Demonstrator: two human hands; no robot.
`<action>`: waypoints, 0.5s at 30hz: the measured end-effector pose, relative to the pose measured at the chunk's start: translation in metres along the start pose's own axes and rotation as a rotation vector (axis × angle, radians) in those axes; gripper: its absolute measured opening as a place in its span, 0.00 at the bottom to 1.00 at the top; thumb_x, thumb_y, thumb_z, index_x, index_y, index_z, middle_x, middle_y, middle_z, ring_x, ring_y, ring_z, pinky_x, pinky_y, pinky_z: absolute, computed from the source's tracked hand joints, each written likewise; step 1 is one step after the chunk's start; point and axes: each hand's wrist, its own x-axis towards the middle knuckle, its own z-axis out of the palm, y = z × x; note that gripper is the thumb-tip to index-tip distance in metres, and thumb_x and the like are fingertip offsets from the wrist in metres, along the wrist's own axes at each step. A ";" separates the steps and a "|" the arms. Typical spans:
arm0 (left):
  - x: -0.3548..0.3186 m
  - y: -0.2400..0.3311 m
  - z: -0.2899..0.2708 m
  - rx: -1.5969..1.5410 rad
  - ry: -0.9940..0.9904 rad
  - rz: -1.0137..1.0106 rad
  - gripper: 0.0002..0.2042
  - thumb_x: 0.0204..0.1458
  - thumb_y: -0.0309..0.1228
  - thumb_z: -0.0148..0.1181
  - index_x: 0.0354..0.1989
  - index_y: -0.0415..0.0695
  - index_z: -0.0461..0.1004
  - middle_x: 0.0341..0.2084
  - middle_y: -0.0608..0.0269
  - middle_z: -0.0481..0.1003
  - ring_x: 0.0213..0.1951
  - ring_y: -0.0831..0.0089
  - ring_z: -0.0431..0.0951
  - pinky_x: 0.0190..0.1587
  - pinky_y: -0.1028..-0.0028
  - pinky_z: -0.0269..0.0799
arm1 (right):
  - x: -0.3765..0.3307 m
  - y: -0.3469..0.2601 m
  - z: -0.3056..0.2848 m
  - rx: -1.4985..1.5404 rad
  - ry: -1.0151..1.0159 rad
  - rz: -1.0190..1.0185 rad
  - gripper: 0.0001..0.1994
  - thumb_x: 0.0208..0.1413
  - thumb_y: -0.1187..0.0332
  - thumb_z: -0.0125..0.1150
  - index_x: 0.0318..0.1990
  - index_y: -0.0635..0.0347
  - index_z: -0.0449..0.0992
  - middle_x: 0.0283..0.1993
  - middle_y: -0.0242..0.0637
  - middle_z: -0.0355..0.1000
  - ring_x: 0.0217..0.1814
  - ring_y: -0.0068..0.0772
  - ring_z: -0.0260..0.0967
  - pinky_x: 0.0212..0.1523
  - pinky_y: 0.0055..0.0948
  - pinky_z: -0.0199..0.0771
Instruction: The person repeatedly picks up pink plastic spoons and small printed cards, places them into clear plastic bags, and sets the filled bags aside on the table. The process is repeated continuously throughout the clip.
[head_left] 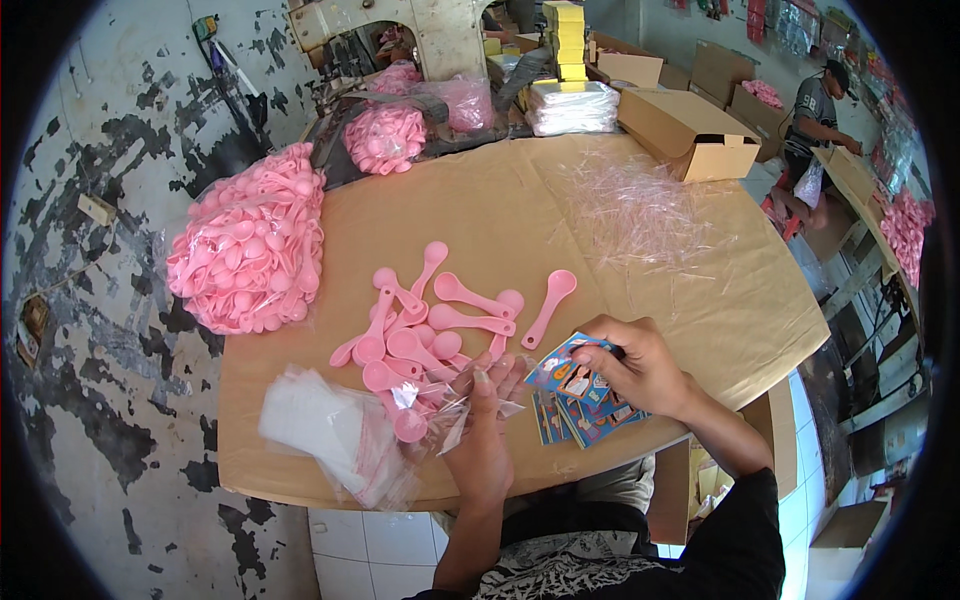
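Between the thumb and fingers of my left hand is a small clear plastic bag, its film glinting. Just right of it, my right hand pinches a blue printed card with colourful pictures. Below that hand lies a fanned pile of similar cards near the table's front edge. Loose pink measuring spoons are heaped beyond my left hand, and one pink spoon lies apart from them. A stack of flat clear bags rests left of my left hand. Whether anything is inside the held bag, I cannot tell.
A big bag of pink spoons stands at the table's left edge. Thin clear strips spread at the far right, near a cardboard box. Smaller spoon bags sit at the back. Another person works at the far right.
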 end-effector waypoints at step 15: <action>-0.002 -0.008 -0.008 0.217 -0.175 0.049 0.14 0.62 0.26 0.49 0.53 0.30 0.67 0.50 0.39 0.72 0.50 0.62 0.75 0.53 0.65 0.72 | 0.003 -0.011 0.003 -0.017 -0.291 0.075 0.14 0.56 0.68 0.60 0.48 0.64 0.75 0.25 0.45 0.74 0.21 0.33 0.72 0.26 0.30 0.72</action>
